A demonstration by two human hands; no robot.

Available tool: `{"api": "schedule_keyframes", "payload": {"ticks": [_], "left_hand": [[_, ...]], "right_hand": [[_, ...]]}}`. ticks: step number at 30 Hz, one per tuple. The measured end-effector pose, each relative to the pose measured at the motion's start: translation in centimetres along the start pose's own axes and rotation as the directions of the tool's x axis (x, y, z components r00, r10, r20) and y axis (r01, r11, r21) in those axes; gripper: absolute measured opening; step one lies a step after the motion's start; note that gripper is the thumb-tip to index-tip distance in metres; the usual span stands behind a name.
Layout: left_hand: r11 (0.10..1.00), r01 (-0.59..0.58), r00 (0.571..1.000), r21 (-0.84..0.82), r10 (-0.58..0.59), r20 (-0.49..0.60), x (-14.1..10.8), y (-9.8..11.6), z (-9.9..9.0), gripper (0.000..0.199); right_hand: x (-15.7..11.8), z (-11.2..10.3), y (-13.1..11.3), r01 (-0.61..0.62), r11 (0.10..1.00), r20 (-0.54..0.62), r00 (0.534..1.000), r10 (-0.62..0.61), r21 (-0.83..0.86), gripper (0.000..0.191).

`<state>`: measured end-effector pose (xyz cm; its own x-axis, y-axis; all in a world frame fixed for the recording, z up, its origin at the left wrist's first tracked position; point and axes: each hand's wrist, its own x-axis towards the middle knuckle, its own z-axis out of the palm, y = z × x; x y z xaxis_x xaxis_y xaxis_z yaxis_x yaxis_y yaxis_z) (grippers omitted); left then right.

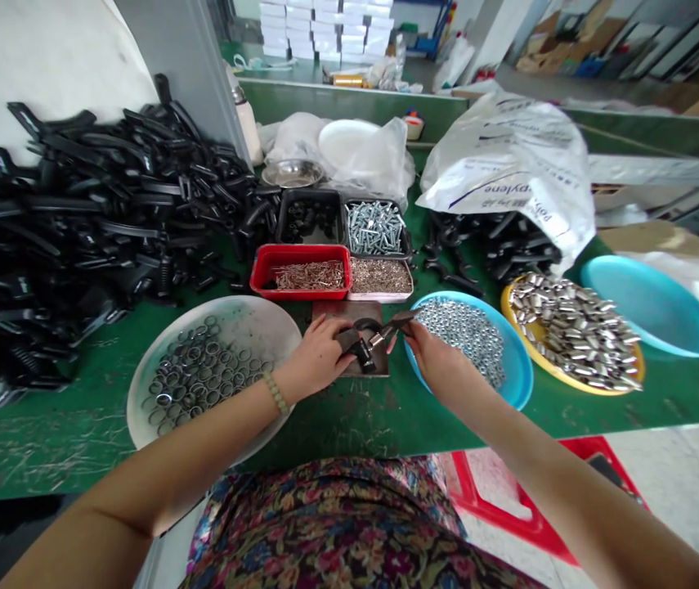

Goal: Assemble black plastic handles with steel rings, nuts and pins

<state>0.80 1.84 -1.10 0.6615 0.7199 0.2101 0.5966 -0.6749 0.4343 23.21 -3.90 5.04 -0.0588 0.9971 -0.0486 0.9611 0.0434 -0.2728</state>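
Observation:
My left hand (317,358) is closed round a black plastic part (361,348) that has a curved piece and a short silvery metal cylinder (376,339) on it. Closed at the right end of this assembly, my right hand (427,352) grips a dark flat handle-like piece (401,320). Both hands hold the assembly over a small metal plate (358,314) on the green table. The fingertips of my right hand are partly hidden.
Around the hands stand a white bowl of rings (284,320), a red tray (258,282), a tray of screws (376,227), a blue bowl of nuts (524,380) and a yellow bowl of metal cylinders (575,381). Black parts (109,196) pile up at left.

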Motion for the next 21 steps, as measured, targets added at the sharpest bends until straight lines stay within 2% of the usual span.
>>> {"api": "schedule_keyframes", "payload": {"ticks": [3,5,7,8,10,12,14,17,19,21], "left_hand": [[0.997,0.04,0.997,-0.07,-0.044,-0.058,0.2,-0.1,0.1,0.055],[0.994,0.055,0.994,-0.097,-0.064,-0.086,0.4,-0.2,-0.1,0.058],[0.995,0.056,0.996,-0.087,-0.062,-0.066,0.4,-0.1,-0.4,0.057],[0.997,0.046,0.998,-0.062,-0.049,-0.04,0.3,0.0,-0.6,0.055],[1.0,0.022,1.0,0.02,-0.022,0.02,0.0,0.4,-0.7,0.049],[0.995,0.001,0.996,0.103,-0.011,0.091,-0.4,0.9,-0.6,0.039],[0.991,0.006,0.987,0.137,-0.028,0.157,-0.7,1.6,-0.6,0.037],[0.997,0.057,0.981,0.06,-0.067,0.181,-0.3,2.5,-1.3,0.039],[0.987,0.123,0.977,-0.1,-0.102,0.189,0.5,2.9,-2.2,0.035],[0.95,0.21,0.955,-0.23,-0.15,0.256,1.4,2.9,-3.0,0.033]], "right_hand": [[0.4,0.1,-1.6,0.04,0.998,-0.041,0.998,-0.039,0.04,0.03],[0.6,0.2,-2.6,0.077,0.997,0.013,0.997,-0.077,0.027,0.028],[0.6,0.5,-2.4,0.088,0.996,0.074,0.993,-0.086,-0.016,0.028],[0.5,0.6,-1.8,0.065,0.997,0.066,0.996,-0.062,-0.043,0.028],[0.0,1.1,0.7,-0.033,0.994,-0.03,0.999,0.03,-0.102,0.031],[-0.8,1.7,4.2,-0.173,0.967,-0.151,0.978,0.146,-0.185,0.034],[-1.4,2.3,7.7,-0.261,0.926,-0.218,0.954,0.204,-0.273,0.038],[-1.3,2.5,10.9,-0.243,0.892,-0.28,0.95,0.139,-0.38,0.037],[0.1,2.0,11.1,-0.174,0.908,-0.349,0.936,0.032,-0.382,0.035],[2.9,1.1,9.8,-0.04,0.943,-0.368,0.925,-0.09,-0.329,0.033]]}}
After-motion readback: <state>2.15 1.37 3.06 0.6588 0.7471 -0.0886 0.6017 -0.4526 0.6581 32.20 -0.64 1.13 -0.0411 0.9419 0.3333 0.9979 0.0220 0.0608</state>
